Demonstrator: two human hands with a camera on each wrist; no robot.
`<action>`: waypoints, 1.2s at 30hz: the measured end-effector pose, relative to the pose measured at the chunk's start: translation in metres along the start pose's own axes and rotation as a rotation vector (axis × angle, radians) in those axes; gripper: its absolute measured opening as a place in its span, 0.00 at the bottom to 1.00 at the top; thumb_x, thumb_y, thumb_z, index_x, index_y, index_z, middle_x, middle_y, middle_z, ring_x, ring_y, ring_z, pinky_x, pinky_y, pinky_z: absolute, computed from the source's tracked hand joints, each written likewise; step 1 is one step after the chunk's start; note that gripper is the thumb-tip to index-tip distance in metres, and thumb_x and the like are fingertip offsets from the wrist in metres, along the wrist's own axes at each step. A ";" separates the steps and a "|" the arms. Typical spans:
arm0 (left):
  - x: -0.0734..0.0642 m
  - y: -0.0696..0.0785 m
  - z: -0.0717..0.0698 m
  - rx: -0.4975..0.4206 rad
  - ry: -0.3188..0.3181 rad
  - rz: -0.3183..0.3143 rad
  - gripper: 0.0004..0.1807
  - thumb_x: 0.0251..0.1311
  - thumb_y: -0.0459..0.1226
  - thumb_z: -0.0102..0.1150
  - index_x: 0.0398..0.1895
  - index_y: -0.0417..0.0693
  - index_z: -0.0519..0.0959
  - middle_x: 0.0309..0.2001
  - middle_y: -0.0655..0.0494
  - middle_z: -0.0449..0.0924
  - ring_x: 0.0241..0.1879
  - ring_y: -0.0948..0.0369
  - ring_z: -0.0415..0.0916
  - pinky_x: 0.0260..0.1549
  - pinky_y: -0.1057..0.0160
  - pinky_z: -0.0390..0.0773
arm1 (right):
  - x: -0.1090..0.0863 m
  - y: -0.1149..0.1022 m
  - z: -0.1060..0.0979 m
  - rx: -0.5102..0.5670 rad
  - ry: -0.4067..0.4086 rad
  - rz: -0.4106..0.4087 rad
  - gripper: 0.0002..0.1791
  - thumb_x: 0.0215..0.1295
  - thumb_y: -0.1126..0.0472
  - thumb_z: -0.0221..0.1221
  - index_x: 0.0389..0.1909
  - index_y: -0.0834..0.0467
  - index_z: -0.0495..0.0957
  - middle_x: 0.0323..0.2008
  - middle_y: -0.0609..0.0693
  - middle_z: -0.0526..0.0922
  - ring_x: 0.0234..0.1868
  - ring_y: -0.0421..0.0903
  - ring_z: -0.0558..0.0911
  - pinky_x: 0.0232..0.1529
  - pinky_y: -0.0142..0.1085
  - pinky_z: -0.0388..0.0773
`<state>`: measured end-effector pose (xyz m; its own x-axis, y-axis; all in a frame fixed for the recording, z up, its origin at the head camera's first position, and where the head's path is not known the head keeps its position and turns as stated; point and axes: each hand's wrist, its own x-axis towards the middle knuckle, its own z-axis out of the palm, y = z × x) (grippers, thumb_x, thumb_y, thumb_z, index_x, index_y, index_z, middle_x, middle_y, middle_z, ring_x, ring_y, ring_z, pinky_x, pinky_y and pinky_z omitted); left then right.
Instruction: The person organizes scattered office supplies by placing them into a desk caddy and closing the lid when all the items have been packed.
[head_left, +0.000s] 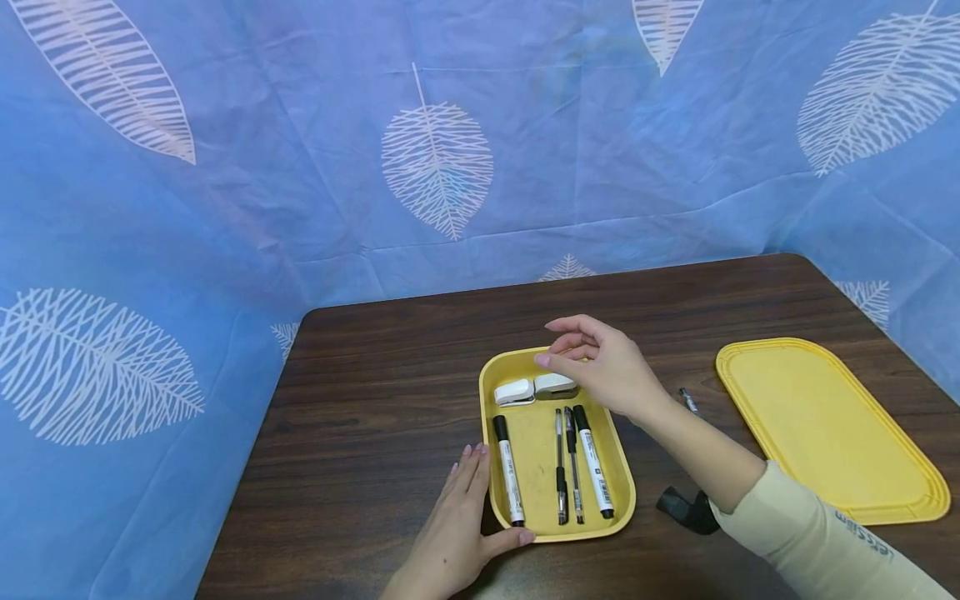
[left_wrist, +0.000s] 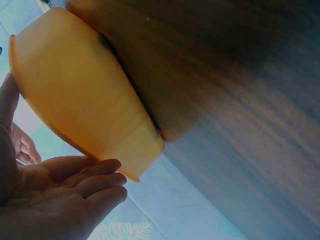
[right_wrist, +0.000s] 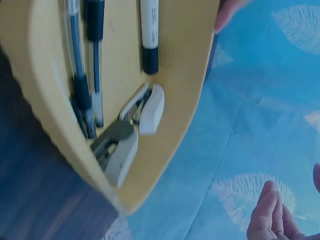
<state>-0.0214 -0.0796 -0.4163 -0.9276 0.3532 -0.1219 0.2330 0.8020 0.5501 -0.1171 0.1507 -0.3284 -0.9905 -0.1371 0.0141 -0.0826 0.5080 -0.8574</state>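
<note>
A yellow tray-like box (head_left: 540, 467) lies on the table. My left hand (head_left: 457, 517) rests at its near left side, fingers straight along the outer wall and thumb on the near rim. In the left wrist view, the left hand's fingers (left_wrist: 100, 172) touch the rim. Over the box's far right corner my right hand (head_left: 600, 358) hovers, fingers loosely bent, holding nothing. Below it sit two small white staplers (head_left: 514, 392) (right_wrist: 152, 109), side by side at the far end. A marker (head_left: 509, 471) lies left; two black pens (head_left: 561, 467) and another marker (head_left: 594, 462) lie right.
A yellow lid (head_left: 832, 429) lies flat on the dark wooden table (head_left: 375, 400) to the right. Beside the right forearm are a small pen-like piece (head_left: 688, 401) and a black object (head_left: 686, 510), both partly hidden. A blue leaf-patterned cloth (head_left: 525, 167) hangs behind the table.
</note>
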 end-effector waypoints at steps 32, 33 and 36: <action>0.001 0.001 -0.002 0.029 -0.018 -0.012 0.58 0.49 0.62 0.65 0.75 0.41 0.52 0.76 0.44 0.50 0.77 0.48 0.46 0.73 0.45 0.53 | -0.010 0.014 -0.077 -0.195 0.154 0.043 0.36 0.61 0.38 0.61 0.67 0.48 0.67 0.50 0.51 0.80 0.35 0.23 0.78 0.36 0.31 0.75; 0.001 0.001 -0.002 0.030 -0.017 -0.012 0.58 0.49 0.62 0.65 0.76 0.41 0.52 0.76 0.44 0.50 0.77 0.48 0.46 0.73 0.45 0.53 | -0.011 0.015 -0.079 -0.198 0.159 0.045 0.36 0.61 0.38 0.61 0.68 0.48 0.67 0.50 0.52 0.80 0.34 0.23 0.77 0.36 0.31 0.75; 0.001 0.001 -0.002 0.031 -0.017 -0.014 0.58 0.48 0.63 0.64 0.75 0.41 0.52 0.76 0.44 0.50 0.77 0.48 0.46 0.73 0.44 0.53 | -0.013 0.019 -0.085 -0.213 0.173 0.050 0.36 0.62 0.39 0.60 0.68 0.49 0.66 0.50 0.52 0.80 0.33 0.22 0.77 0.35 0.30 0.74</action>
<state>-0.0225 -0.0793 -0.4140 -0.9258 0.3499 -0.1430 0.2296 0.8210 0.5227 -0.1153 0.2340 -0.3012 -0.9965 0.0307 0.0780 -0.0364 0.6800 -0.7323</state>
